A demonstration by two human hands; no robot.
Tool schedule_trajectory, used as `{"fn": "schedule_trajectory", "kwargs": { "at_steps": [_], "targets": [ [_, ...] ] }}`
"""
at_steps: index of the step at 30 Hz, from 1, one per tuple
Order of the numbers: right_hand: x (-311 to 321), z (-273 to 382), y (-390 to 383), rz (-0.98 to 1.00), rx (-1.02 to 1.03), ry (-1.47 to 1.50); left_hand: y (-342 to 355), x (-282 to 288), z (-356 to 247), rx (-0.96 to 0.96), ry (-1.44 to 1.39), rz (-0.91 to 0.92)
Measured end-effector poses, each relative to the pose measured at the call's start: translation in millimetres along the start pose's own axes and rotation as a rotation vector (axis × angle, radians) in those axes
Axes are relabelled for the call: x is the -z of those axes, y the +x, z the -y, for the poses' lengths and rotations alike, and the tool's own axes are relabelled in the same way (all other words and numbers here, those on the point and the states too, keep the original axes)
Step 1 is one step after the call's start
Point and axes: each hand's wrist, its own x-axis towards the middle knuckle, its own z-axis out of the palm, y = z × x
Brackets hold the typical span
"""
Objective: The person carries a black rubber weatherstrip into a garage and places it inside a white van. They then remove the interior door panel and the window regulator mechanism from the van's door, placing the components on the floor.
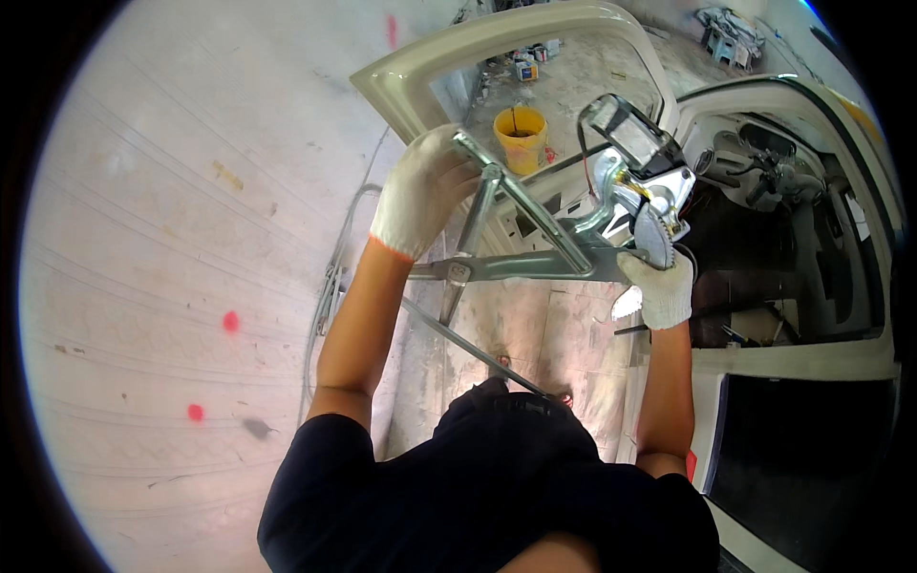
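Observation:
A metal scissor-type window regulator (525, 265) with crossed arms and a slotted rail is held up in front of me, before an open cream car door (573, 17). My left hand (425, 196), in a white knitted glove with an orange cuff, is closed at the regulator's upper left, by the rail's end; its fingertips are partly hidden behind the metal. My right hand (664, 291), also gloved, grips the regulator's right end below the toothed sector (652, 234). A shiny bracket sits just above that hand, with a dark rectangular part and a thin red wire close by.
Through the door's window opening, a yellow bucket (521, 138) stands on the floor, with small cans (527, 70) beyond it. The car's cabin (755, 229) opens on the right. A pale wall (172, 248) with red spots rises at left, with grey cables (330, 286) alongside.

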Motion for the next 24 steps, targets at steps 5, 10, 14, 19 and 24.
{"fn": "schedule_trajectory", "kwargs": {
  "at_steps": [5, 10, 14, 19, 24],
  "targets": [
    [3.5, -14.1, -0.8, -0.128, -0.049, 0.205, -60.2, 57.5, 10.8, -1.031, 0.862, -0.433],
    [1.9, -49.7, 11.6, -0.189, -0.001, 0.407, -87.4, 102.4, 40.5, -0.008, 0.271, -0.414],
    [-1.5, -40.1, 4.5, -0.138, -0.009, 0.443, -85.7, 90.1, 41.8, 0.004, 0.133, -0.167],
    [0.6, -48.5, 4.7, -0.192, 0.0, 0.438, -71.3, 77.0, 42.7, -0.026, 0.2, -0.178],
    [1.9, -58.4, 6.1, -0.177, -0.077, 0.452, -56.9, 51.6, 55.1, -0.075, 0.142, -0.193]
  ]
}}
